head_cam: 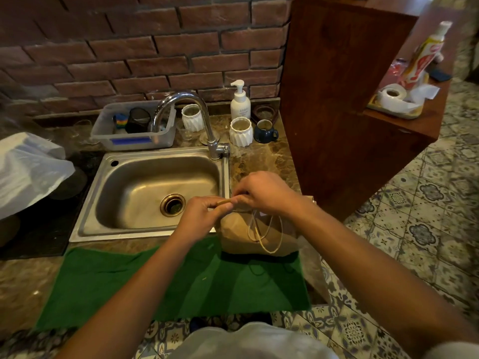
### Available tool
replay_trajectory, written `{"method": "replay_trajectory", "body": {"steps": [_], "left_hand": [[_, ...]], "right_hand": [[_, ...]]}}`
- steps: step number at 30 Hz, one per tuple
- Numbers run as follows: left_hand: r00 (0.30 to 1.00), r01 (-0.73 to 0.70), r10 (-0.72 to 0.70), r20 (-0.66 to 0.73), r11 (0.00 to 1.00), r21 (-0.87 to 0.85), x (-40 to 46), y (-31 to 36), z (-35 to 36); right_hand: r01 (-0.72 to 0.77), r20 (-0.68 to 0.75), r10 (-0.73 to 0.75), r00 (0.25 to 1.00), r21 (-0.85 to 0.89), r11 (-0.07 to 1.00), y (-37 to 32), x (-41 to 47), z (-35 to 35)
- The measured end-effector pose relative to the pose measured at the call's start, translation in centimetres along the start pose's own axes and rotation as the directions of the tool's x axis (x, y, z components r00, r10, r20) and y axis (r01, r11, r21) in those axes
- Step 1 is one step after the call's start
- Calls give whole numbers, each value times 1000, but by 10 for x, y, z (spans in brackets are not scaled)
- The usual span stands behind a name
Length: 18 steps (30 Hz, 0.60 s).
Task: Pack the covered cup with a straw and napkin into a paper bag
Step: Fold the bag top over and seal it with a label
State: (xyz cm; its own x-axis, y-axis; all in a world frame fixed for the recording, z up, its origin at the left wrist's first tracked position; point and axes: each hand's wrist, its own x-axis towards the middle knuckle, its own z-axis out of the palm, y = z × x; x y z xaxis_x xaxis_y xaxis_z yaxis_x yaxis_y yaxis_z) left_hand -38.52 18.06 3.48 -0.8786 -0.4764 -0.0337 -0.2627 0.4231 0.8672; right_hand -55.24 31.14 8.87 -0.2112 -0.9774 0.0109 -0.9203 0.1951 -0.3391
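Marble counter: both hands pinch folded paper bag top, fold lying left-right.

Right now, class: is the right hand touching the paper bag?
Touching. The head view shows the right hand pinching the paper bag at its folded top edge.

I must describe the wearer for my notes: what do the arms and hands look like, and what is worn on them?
Both forearms are bare up to the frame edge; no sleeves, gloves, watch or rings are visible on the left hand or the right hand. A light grey garment shows at the bottom.
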Motion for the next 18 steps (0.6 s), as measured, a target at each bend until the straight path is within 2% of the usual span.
{"method": "replay_trajectory", "body": {"steps": [7, 13, 18], "left_hand": [[999, -30, 30, -16, 999, 14, -6, 0, -1], [998, 29, -29, -62, 1000, 6, -9, -9, -1], [998, 19, -19, -53, 1000, 13, -6, -4, 2]], "right_hand": [[52, -30, -52, 998, 0, 999, 4, -10, 4], [-90, 23, 91, 996, -49, 995, 34, -47, -16], [-98, 69, 107, 992, -123, 988, 44, -64, -26]]}}
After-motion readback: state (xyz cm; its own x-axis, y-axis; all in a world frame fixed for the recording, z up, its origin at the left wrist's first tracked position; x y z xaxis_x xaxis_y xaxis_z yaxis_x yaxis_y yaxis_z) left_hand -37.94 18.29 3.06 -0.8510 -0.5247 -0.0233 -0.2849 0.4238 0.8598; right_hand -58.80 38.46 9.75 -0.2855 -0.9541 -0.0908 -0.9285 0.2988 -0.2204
